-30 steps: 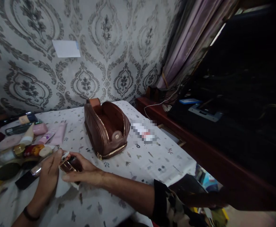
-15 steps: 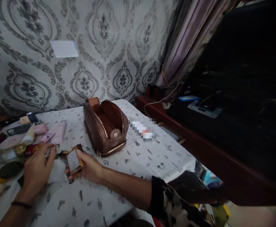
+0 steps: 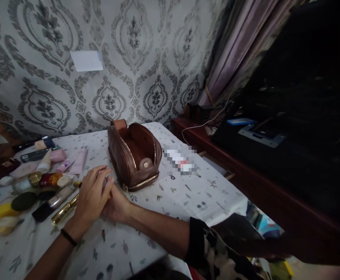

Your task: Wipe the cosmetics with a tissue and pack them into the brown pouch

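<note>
Two bare hands meet low in my view, left of centre: my left hand (image 3: 92, 194), with a dark band (image 3: 68, 237) on its wrist, and my right hand (image 3: 116, 207), reaching in from a camouflage sleeve (image 3: 216, 251). My right grip cups a small object (image 3: 108, 178), mostly hidden between the palms; my left fingers bend over it, and I can't tell how firmly they close. Just beside the left hand, a gold tube (image 3: 63, 212) lies aslant on the white patterned cloth (image 3: 129, 241) covering the bench. Further left I see a black-capped bottle (image 3: 53, 204), a dark round lid (image 3: 24, 201) and a crowd of other cosmetics, with a pink tube (image 3: 79, 160) lying behind them. Just beyond my hands, the brown bag (image 3: 135, 159) stands unzipped, its mouth open. Right of it lies a flat item (image 3: 181, 160), blurred out. Behind the bench rises the patterned wall (image 3: 141, 89), with a white paper (image 3: 86, 61) on it and a mauve curtain (image 3: 237, 50) to the right
</note>
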